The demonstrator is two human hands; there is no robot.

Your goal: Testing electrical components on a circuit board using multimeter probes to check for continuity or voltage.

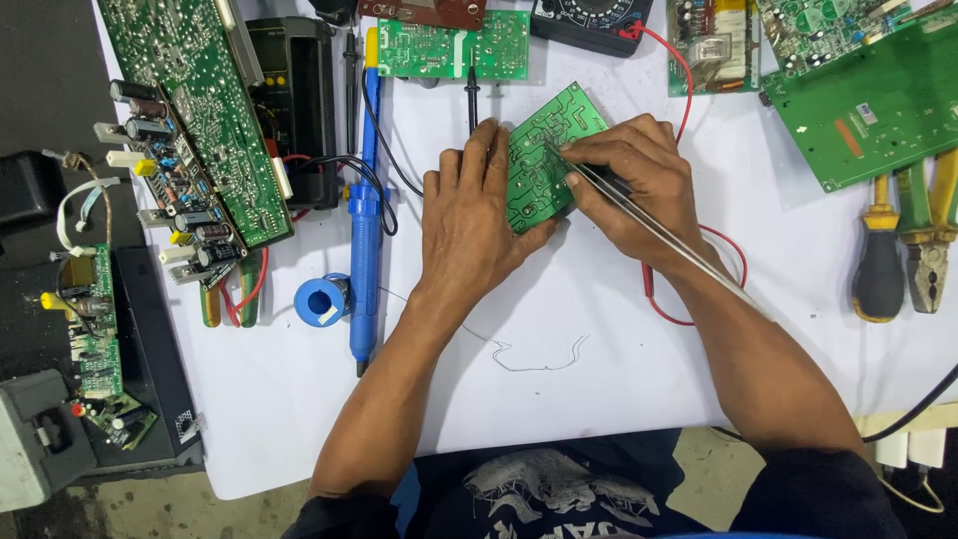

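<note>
A small green circuit board (549, 150) lies solder-side up on the white table (599, 349). My left hand (474, 215) presses flat on the board's left edge and holds it still. My right hand (634, 180) grips long metal tweezers (654, 228); their tip touches the board near its upper middle and the long end runs back over my forearm.
A blue desoldering pump (365, 215) and a blue solder spool (321, 299) lie left. A large populated board (190, 120) sits far left, more green boards (868, 100) at the back right, a multimeter (591, 20) with red lead, a screwdriver (878, 265) and pliers (930, 250) right.
</note>
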